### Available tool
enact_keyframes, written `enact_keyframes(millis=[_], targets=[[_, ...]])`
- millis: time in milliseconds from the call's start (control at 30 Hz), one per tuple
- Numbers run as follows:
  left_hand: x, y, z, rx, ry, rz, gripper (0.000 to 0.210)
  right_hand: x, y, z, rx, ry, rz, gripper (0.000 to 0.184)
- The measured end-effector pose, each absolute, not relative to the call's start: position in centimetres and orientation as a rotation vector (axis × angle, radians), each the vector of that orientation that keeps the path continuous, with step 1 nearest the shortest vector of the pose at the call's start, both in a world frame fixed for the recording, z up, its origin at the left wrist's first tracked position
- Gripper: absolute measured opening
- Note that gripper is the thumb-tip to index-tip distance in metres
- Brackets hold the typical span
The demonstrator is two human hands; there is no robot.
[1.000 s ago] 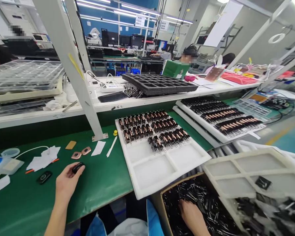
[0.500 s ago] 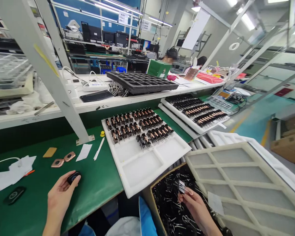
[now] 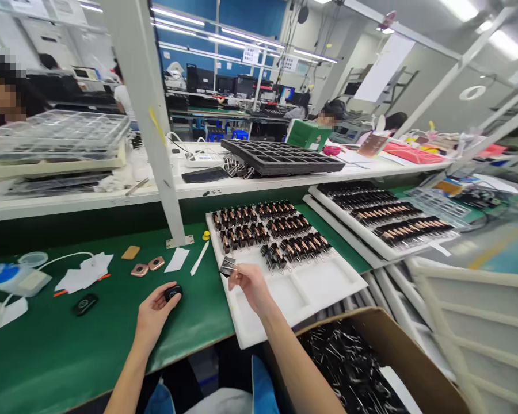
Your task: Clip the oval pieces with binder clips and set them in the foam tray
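My left hand (image 3: 156,307) is closed on a small black rounded device (image 3: 173,293) just above the green mat. In my right hand (image 3: 252,284) is a black binder clip (image 3: 227,265), pinched by its wire handles over the left edge of the white foam tray (image 3: 328,282). Rows of binder clips (image 3: 244,236) clamped on copper-coloured pieces fill the far part of that tray. A cardboard box (image 3: 366,322) under my right forearm holds a heap of loose black binder clips (image 3: 345,362). Another black device (image 3: 85,304) lies on the mat to the left.
Two rose-gold square parts (image 3: 148,265), a tan pad (image 3: 130,252), a white pen (image 3: 199,258) and papers (image 3: 84,273) lie on the mat. A second filled tray (image 3: 384,213) stands at right. A white post (image 3: 147,115) rises ahead, beside a shelf with a black compartment tray (image 3: 282,158).
My right hand has moved left from the box to the white tray, bringing the binder clip along. The view has turned left. My left hand still holds the black device.
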State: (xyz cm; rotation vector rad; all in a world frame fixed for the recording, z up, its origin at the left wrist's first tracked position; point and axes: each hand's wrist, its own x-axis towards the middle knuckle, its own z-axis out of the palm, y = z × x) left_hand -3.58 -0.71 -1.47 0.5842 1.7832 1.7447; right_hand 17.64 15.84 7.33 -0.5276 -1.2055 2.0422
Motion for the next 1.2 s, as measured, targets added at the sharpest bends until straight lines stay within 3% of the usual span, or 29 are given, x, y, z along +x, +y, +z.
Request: enact_keyframes(millis=[67,133,233,500,800,1033,1200], targets=[[-3.7,-1.0,-1.2,0.578,1.741,1.762,0.057,14.7,16.3,6.8,-0.568,-1.264,2.206,0.033],[-3.8,-1.2,-0.7,0.572,1.694,1.788,0.057,12.7,16.5,6.1,-0.616,-1.345,2.308,0.045],[-3.7,-1.4,0.1,0.53,1.608,1.839,0.055,11.3,16.0,4.7,-0.641,-1.584,2.297,0.044],[-3.0,-2.0,1.5,0.412,1.4,1.784,0.045,12.5,14.2,3.8,-0.581,-2.047,1.969,0.031],[-2.7,-1.8,1.3,0.445,1.451,1.705,0.044,13.0,14.5,4.9,-0.326,-2.332,1.753,0.033],[-2.7,-1.8,1.2,0.487,1.481,1.684,0.046,13.1,13.5,5.9,-0.414,-2.407,1.557,0.028],[-3.0,-1.8,1.3,0.389,1.464,1.778,0.059,20.7,11.6,4.0,-0.76,-1.978,1.058,0.026]])
